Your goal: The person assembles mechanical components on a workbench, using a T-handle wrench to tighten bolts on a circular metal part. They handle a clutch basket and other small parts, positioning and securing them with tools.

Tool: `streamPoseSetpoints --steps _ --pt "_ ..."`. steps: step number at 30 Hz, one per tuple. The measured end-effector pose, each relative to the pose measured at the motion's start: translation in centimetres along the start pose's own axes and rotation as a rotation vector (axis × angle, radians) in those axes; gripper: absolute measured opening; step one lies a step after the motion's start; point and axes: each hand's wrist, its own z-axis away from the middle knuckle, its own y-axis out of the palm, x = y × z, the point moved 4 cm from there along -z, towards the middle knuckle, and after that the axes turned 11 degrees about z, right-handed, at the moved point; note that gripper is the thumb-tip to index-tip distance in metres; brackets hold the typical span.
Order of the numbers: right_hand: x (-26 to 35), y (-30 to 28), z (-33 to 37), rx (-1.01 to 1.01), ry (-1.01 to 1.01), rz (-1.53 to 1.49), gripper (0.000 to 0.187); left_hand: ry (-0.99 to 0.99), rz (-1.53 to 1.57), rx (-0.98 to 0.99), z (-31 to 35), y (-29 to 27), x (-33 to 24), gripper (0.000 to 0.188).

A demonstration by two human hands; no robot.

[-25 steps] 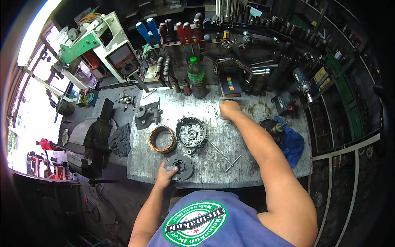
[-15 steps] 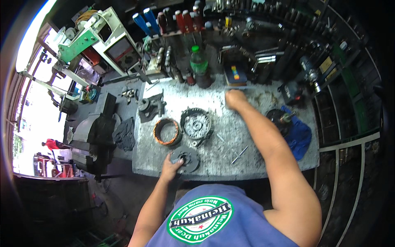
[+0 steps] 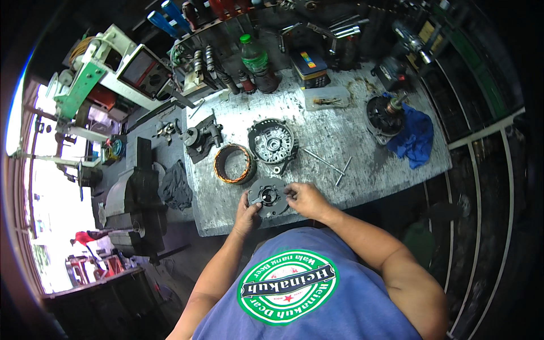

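My left hand (image 3: 247, 215) grips the left side of a round dark-grey alternator end plate (image 3: 277, 206), its thumb near the centre hole. At the plate's right edge is my right hand (image 3: 309, 201), fingers pinched together; whatever lies between them is too small to make out. Just beyond the plate stands a copper-wound stator ring (image 3: 249, 161). To its right rests the silver alternator housing (image 3: 262, 150), open side up. A T-handle wrench (image 3: 324, 161) lies on the bench to the right of the housing.
Farther back on the worn metal-topped bench (image 3: 351, 136) are a shallow clear tray (image 3: 341, 93) with small parts, a dark box (image 3: 310, 71) and a green-capped bottle (image 3: 253, 56). A rotor-like part (image 3: 385, 118) sits by a blue cloth (image 3: 416, 136). A bench vise (image 3: 136, 192) stands left.
My right hand has come back from the far side of the bench, by the tray, to the plate. The plate in my left hand has shifted right and slightly away from me. The view has turned.
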Motion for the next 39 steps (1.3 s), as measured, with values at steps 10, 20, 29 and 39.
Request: streamPoseSetpoints --steps 10,20,29,39 --pt "1.6 3.5 0.6 -0.328 -0.045 0.209 0.013 0.024 -0.014 0.117 0.1 -0.1 -0.4 0.059" --pt "1.6 3.5 1.5 -0.318 -0.139 0.315 0.013 -0.043 -0.082 0.087 0.5 -0.1 -0.7 0.057" --pt "0.6 3.1 0.6 -0.198 -0.157 0.313 0.015 0.032 0.058 0.105 0.0 0.3 0.0 0.058" --pt "0.0 3.1 0.8 -0.169 -0.122 0.245 0.018 0.032 -0.057 0.092 -0.1 -0.7 0.1 0.058"
